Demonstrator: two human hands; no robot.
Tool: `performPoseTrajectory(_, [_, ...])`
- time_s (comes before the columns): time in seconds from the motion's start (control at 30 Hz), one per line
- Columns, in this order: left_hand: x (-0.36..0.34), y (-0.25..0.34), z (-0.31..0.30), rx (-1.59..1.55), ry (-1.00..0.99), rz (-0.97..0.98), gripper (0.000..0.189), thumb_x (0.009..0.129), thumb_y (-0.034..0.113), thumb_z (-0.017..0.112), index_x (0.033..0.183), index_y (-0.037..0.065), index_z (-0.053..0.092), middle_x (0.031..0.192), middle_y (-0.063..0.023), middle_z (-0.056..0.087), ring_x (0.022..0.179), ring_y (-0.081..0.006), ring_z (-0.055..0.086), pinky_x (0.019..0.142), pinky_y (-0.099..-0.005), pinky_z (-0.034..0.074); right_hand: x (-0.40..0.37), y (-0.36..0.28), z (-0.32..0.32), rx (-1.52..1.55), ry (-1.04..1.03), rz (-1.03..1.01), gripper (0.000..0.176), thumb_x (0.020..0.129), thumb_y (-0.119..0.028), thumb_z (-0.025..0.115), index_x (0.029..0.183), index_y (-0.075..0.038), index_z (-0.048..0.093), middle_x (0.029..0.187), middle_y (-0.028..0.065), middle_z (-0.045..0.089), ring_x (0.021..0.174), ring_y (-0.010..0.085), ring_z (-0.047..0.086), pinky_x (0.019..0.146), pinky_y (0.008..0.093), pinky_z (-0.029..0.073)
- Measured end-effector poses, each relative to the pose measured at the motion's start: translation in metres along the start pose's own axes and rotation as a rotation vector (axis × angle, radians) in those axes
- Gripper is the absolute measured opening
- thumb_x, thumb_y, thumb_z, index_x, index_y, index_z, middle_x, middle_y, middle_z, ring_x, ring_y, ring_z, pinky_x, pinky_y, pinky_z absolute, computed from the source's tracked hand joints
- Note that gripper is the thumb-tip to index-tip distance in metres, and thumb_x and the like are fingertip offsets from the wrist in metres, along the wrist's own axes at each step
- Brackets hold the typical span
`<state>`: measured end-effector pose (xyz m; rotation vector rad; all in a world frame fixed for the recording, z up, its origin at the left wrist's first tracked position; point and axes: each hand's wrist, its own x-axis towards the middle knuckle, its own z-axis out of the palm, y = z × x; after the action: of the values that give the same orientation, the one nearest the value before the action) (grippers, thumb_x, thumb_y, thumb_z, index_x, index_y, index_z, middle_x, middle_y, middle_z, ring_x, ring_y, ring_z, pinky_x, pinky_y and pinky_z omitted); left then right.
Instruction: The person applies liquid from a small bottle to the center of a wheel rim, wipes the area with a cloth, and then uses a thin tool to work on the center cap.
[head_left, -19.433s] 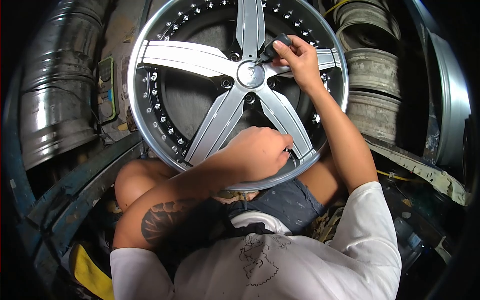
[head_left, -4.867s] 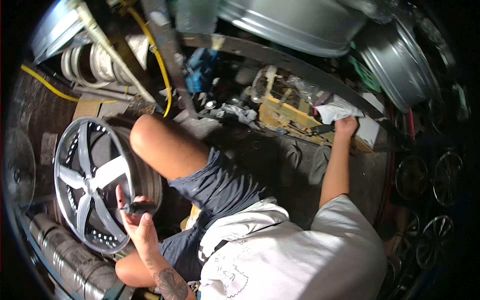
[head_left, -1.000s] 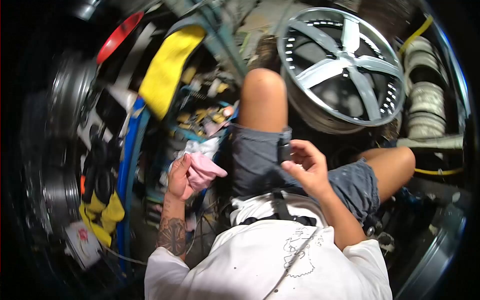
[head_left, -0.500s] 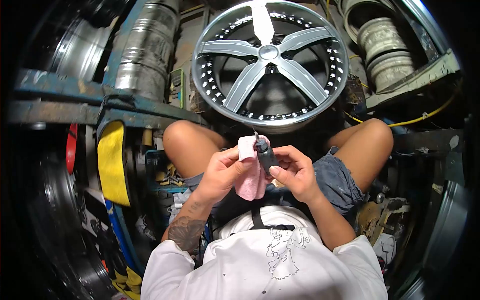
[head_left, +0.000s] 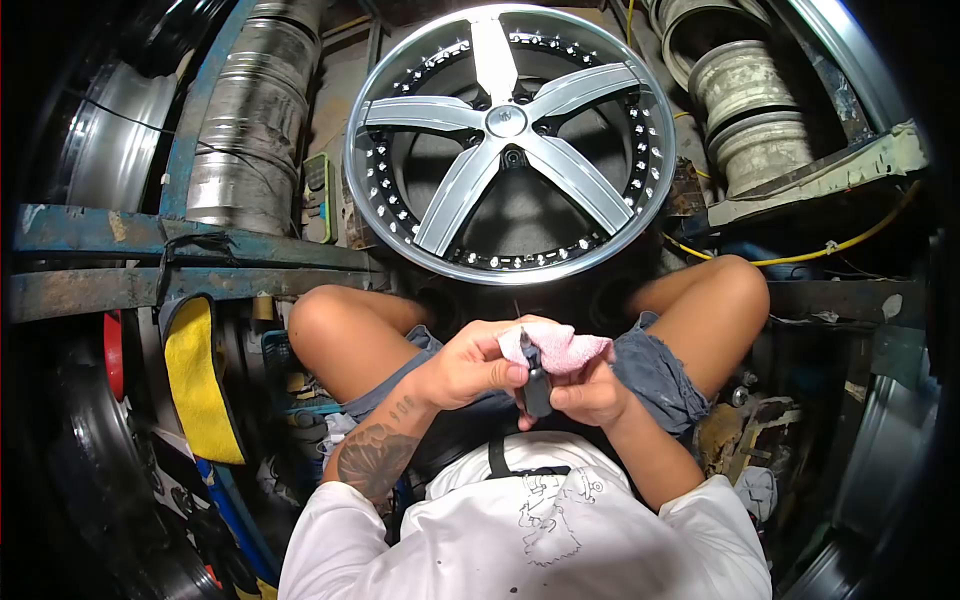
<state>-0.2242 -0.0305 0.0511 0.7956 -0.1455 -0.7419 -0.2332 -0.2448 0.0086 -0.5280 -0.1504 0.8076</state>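
Observation:
A small black bottle (head_left: 537, 392) with a thin pointed tip stands upright between my hands, over my lap. My right hand (head_left: 592, 392) is closed around it, thumb along its side. A pink cloth (head_left: 568, 346) is bunched behind the bottle's neck and drapes over my right fingers. My left hand (head_left: 470, 362) pinches the cloth's left edge, its thumb close against the bottle's neck; some of its fingers are hidden behind. Beyond my knees lies a large five-spoke wheel rim (head_left: 447, 215), face up, with a polished lip and a ring of shiny bolts.
Blue metal rack beams (head_left: 100, 232) run along the left, with stacked silver rims (head_left: 245, 130) behind. More worn rims (head_left: 745, 90) stand at the right beside a yellow hose (head_left: 800, 258). A yellow pad (head_left: 200, 385) hangs at the left.
The cloth has gone from hanging below my left hand to being bunched over my right fingers behind the bottle. Both hands sit lower in view, and the camera view has shifted slightly.

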Motion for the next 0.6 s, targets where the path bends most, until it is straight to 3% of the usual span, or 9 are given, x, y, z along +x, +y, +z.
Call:
performPoseTrajectory(0.1, [0.013,0.004,-0.005,0.086,0.088,0.124,0.049,0.107,0.033,0.059,0.142,-0.001,0.054,0.13,-0.0093,0.064,0.122,-0.0171,0.059,0.108,-0.0354,0.044,0.005,-0.007,-0.019,-0.444,0.345,-0.293,0.066,0.086,0.008,0.074,0.144,0.001,0.044,0.122,0.0131,0.065,0.103,0.0223,0.07,0.097,0.0365,0.057])
performPoseTrajectory(0.17, [0.02,0.01,-0.006,0.004,0.119,0.123,0.047,0.108,0.033,0.056,0.141,0.0,0.055,0.133,-0.0092,0.063,0.124,-0.0155,0.058,0.109,-0.0331,0.043,0.015,-0.02,-0.018,-0.589,0.618,-0.472,0.088,0.08,0.007,0.082,0.152,-0.003,0.032,0.137,0.0139,0.056,0.12,0.0236,0.063,0.101,0.0365,0.054])
performPoseTrajectory(0.27, [0.039,0.028,0.001,0.054,0.048,0.124,0.037,0.109,0.027,0.054,0.133,0.0,0.059,0.128,-0.0067,0.061,0.121,-0.0141,0.056,0.109,-0.0316,0.041,0.027,-0.039,-0.014,-0.795,0.489,-0.641,0.11,0.068,0.002,0.093,0.154,-0.006,0.025,0.153,0.012,0.041,0.133,0.0235,0.051,0.109,0.0388,0.047])
performPoseTrajectory(0.37, [0.058,0.036,-0.009,0.375,0.103,0.209,0.03,0.1,0.022,0.067,0.12,0.001,0.063,0.122,-0.0065,0.062,0.113,-0.0132,0.058,0.1,-0.0303,0.045,0.023,-0.05,-0.037,-1.236,0.279,-0.532,0.051,0.074,0.002,0.083,0.121,0.0,0.063,0.122,0.0133,0.067,0.114,0.0249,0.062,0.101,0.0379,0.048])
performPoseTrajectory(0.4, [0.064,0.045,-0.013,0.409,0.122,0.194,0.028,0.098,0.02,0.069,0.119,0.001,0.063,0.116,-0.0055,0.064,0.109,-0.0121,0.06,0.097,-0.0295,0.046,0.026,-0.06,-0.019,-1.115,0.342,-0.487,0.026,0.079,0.001,0.076,0.104,0.001,0.07,0.107,0.0133,0.071,0.109,0.0278,0.065,0.098,0.0378,0.049])
performPoseTrajectory(0.43, [0.07,0.054,-0.017,0.442,0.144,0.18,0.026,0.097,0.017,0.071,0.117,0.002,0.064,0.111,-0.0045,0.066,0.105,-0.0111,0.061,0.095,-0.0288,0.048,0.03,-0.058,-0.03,-0.957,0.228,-0.609,0.026,0.082,0.003,0.071,0.108,0.002,0.069,0.113,0.0123,0.071,0.112,0.0254,0.064,0.099,0.0367,0.049])
performPoseTrajectory(0.5, [0.08,0.072,-0.017,0.451,0.19,0.128,0.027,0.098,0.019,0.072,0.117,0.0,0.066,0.096,-0.0031,0.07,0.086,-0.0093,0.065,0.08,-0.0252,0.053,0.025,-0.073,-0.005,-0.519,0.411,-0.37,0.027,0.085,0.006,0.066,0.113,0.004,0.069,0.116,0.0102,0.07,0.113,0.0228,0.065,0.101,0.035,0.049])
performPoseTrajectory(0.53, [0.084,0.079,-0.02,0.414,0.163,0.076,0.029,0.099,0.02,0.072,0.118,0.0,0.066,0.096,-0.0035,0.07,0.086,-0.0091,0.066,0.08,-0.0249,0.053,0.029,-0.076,-0.001,-0.466,0.367,-0.531,0.03,0.093,0.003,0.063,0.123,0.006,0.065,0.122,0.0111,0.069,0.115,0.0217,0.065,0.103,0.0353,0.049])
performPoseTrajectory(0.6, [0.093,0.088,-0.023,0.397,0.147,0.006,0.031,0.1,0.019,0.07,0.122,-0.002,0.065,0.097,-0.0049,0.071,0.084,-0.0095,0.067,0.075,-0.0243,0.055,0.024,-0.086,-0.009,-0.341,0.379,-0.507,0.048,0.107,-0.031,0.052,0.136,0.006,0.055,0.132,0.0179,0.065,0.12,0.0274,0.065,0.105,0.041,0.05])
